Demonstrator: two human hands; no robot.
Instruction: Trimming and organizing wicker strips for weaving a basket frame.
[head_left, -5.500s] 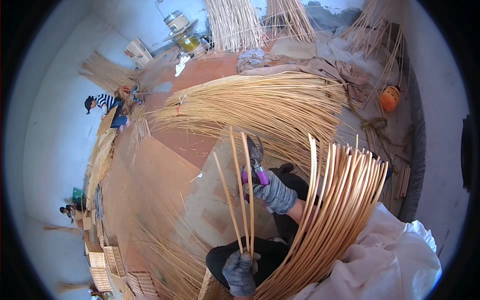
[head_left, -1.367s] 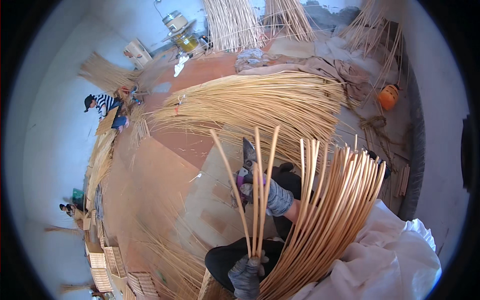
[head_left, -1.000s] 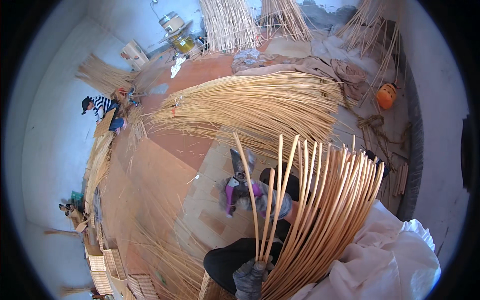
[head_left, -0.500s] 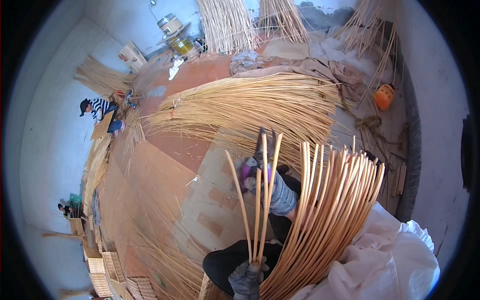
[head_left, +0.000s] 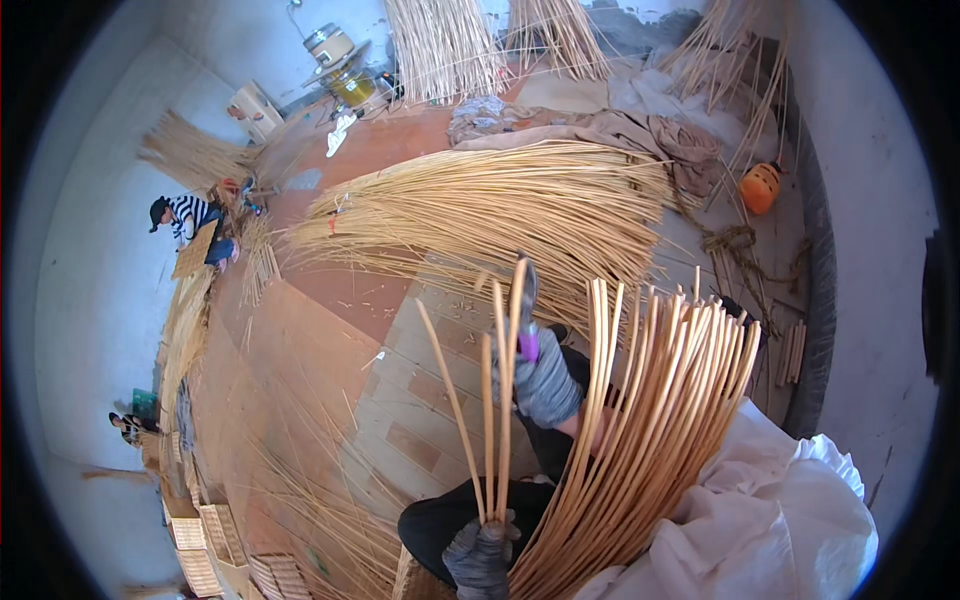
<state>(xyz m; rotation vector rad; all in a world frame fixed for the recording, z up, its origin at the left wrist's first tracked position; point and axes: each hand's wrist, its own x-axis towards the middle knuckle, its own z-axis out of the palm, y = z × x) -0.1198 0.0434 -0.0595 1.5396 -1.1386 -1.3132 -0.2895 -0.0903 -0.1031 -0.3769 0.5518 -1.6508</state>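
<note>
- Head view, hands: the left hand (head_left: 480, 556), gloved in grey, is closed around the lower ends of a few peeled canes (head_left: 448, 385), which fan upward. The right hand (head_left: 546, 386), likewise gloved, grips the purple-handled pruning shears (head_left: 529, 345) just behind the tips of these canes; whether the blades stand apart cannot be told.
- Head view, near right: a thick upright bundle of canes (head_left: 655, 420) rises beside the right forearm, bordered by crumpled white cloth (head_left: 770, 515).
- Head view, floor: pale and brown tiles (head_left: 415, 445) lie beneath the hands; a reddish-brown sheet (head_left: 300, 345) covers the ground to the left, with loose thin canes scattered over its lower part. Beyond the hands, a broad heap of canes (head_left: 500, 215) lies across both surfaces.
- Head view, right side: an orange pumpkin-shaped object (head_left: 759, 188) rests near a coil of rope (head_left: 733, 240) by the wall.
- Head view, far wall: pale cane sheaves (head_left: 445, 50) lean upright, with brown cloth (head_left: 640, 132) spread on the floor before them.
- Head view, left wall: a co-worker in a striped top (head_left: 188, 216) sits bent over woven work; another person (head_left: 128, 428) sits nearer, above a row of wicker baskets (head_left: 222, 535).
</note>
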